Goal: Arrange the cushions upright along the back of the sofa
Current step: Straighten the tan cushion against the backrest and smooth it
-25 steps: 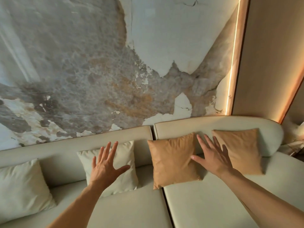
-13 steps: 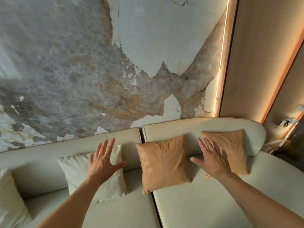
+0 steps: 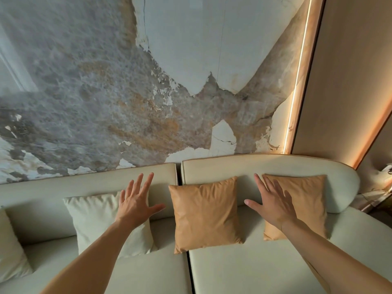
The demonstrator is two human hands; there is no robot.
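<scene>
Two tan cushions [image 3: 206, 213] [image 3: 305, 200], cream cushions [image 3: 95, 219] seemingly upright against sofa back [image 3: 275, 166].

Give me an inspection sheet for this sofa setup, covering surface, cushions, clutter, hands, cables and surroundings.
Surface: cream sofa, two seat sections, seam between them.
Job's things: cream cushion, middle tan cushion and right tan cushion lean upright against the backrest; another cream cushion at far left, partly out of frame.
Clutter: nothing seen.
Hands: left hand open before the cream cushion; right hand open before the right tan cushion; contact unclear.
Cables: nothing seen.
Surroundings: peeling-plaster-look wall, lit strip, wood panel.
</scene>
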